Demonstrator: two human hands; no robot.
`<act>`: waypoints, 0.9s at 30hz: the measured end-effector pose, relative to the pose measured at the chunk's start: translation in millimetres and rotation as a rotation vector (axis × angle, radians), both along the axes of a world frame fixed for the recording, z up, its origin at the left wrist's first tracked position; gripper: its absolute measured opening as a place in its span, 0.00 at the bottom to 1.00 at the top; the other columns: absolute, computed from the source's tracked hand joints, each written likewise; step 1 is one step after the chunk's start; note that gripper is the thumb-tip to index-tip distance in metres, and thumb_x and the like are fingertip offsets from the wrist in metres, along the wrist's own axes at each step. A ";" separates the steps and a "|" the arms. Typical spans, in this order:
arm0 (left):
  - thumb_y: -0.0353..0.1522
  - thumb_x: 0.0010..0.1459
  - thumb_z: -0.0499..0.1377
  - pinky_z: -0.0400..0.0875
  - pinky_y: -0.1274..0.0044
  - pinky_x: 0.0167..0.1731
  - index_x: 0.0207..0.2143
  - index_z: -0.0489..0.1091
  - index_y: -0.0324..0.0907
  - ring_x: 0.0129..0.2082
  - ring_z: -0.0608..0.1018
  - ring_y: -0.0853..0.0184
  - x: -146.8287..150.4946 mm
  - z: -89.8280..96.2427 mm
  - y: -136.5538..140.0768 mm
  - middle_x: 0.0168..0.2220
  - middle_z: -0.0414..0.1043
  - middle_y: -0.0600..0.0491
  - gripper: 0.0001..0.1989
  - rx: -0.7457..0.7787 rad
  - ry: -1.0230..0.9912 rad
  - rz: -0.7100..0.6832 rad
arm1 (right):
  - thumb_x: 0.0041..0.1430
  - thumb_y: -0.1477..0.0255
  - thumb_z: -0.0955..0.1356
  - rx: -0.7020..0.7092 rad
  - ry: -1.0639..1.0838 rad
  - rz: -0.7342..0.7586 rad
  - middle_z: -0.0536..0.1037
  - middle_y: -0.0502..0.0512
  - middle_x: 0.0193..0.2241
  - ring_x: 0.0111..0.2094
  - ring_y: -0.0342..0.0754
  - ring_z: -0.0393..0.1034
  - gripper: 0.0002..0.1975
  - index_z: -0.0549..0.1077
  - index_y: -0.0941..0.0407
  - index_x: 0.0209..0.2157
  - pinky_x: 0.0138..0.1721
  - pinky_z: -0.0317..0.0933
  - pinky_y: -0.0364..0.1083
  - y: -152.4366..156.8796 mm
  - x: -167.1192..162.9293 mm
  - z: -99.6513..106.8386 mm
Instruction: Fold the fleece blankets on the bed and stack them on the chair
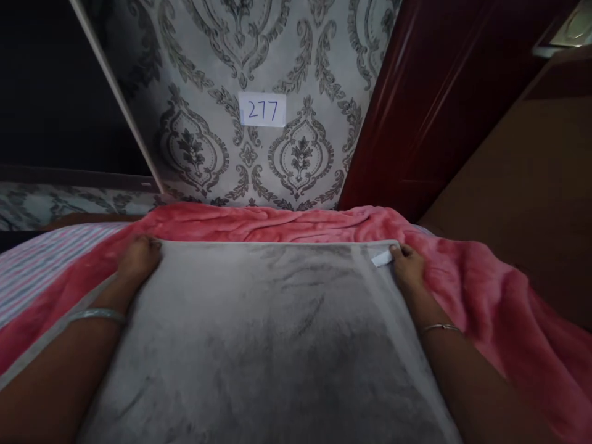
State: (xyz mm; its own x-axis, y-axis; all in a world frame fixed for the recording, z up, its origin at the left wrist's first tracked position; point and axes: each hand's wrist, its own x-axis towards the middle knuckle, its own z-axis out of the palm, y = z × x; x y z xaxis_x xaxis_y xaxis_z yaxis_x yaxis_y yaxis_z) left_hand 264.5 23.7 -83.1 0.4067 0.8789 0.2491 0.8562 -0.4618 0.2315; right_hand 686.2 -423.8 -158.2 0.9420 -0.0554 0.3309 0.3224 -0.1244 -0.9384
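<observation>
A grey plush towel (268, 320) is stretched flat between my two hands, its far edge pulled straight. My left hand (139, 259), slightly blurred, is closed on the far left part of that edge. At the far right corner, my right hand (407, 265) pinches the cloth with the thumb on top. A small white label (382, 259) is sewn close to the right hand's thumb. Beneath the towel lies a crumpled pink plush blanket (481, 290), showing behind it and on both sides.
A striped sheet (55, 253) covers the surface at left. Behind stands a patterned papered wall (250, 154) bearing a paper marked 277 (263, 110). A dark screen-like panel (60, 92) is at upper left, and a dark red frame (393, 123) rises on the right.
</observation>
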 end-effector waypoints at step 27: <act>0.36 0.53 0.56 0.65 0.76 0.30 0.26 0.68 0.42 0.27 0.71 0.67 184.2 -4.6 -104.8 0.25 0.69 0.56 0.08 -0.377 -0.091 -0.896 | 0.45 0.50 0.68 0.077 -0.102 0.018 0.77 0.54 0.26 0.27 0.47 0.66 0.25 0.77 0.59 0.31 0.30 0.61 0.46 2.6 -0.2 -1.1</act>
State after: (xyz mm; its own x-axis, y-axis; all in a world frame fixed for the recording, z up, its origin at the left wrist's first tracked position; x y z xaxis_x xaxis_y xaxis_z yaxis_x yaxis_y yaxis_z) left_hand 448.8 -81.1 -87.7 0.9562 0.2821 0.0786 0.1957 -0.8152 0.5451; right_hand 685.9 -421.2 -159.3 0.9049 -0.0677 0.4202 0.4179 -0.0464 -0.9073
